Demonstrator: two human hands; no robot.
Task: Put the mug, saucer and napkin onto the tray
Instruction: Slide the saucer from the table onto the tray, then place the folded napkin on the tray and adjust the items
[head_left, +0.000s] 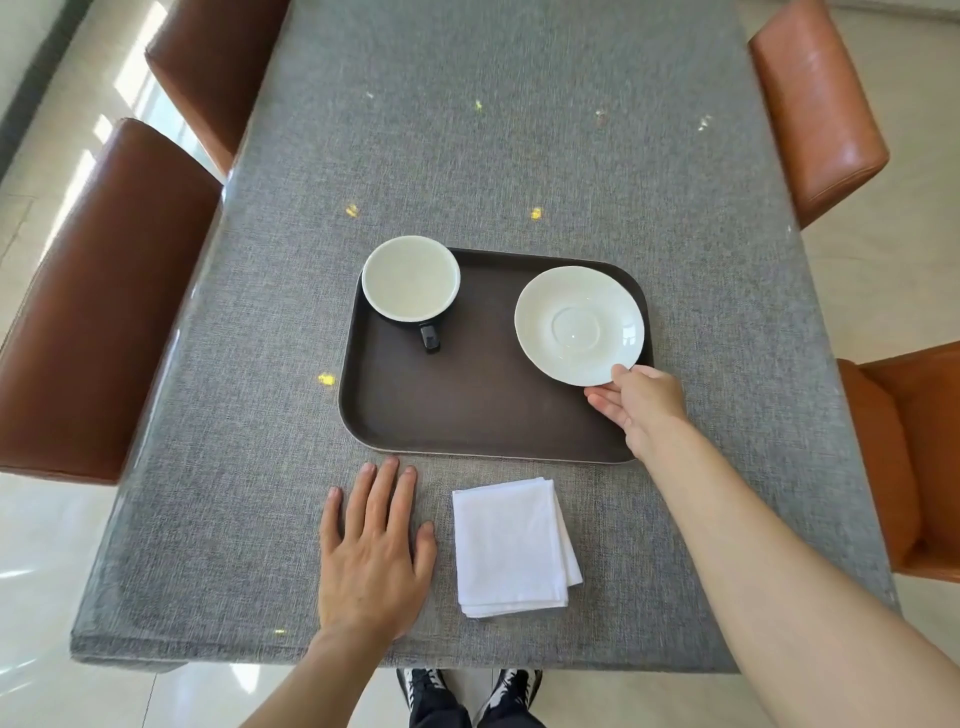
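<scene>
A dark brown tray lies in the middle of the grey table. A mug, black outside and white inside, stands in the tray's far left corner with its handle toward me. A white saucer sits over the tray's far right part. My right hand pinches the saucer's near rim, thumb on top and fingers under it. A folded white napkin lies on the table in front of the tray. My left hand rests flat on the table, left of the napkin, fingers spread.
The table is covered with a grey cloth under a clear sheet. Brown leather chairs stand along the left side and orange ones along the right. My shoes show below the near edge.
</scene>
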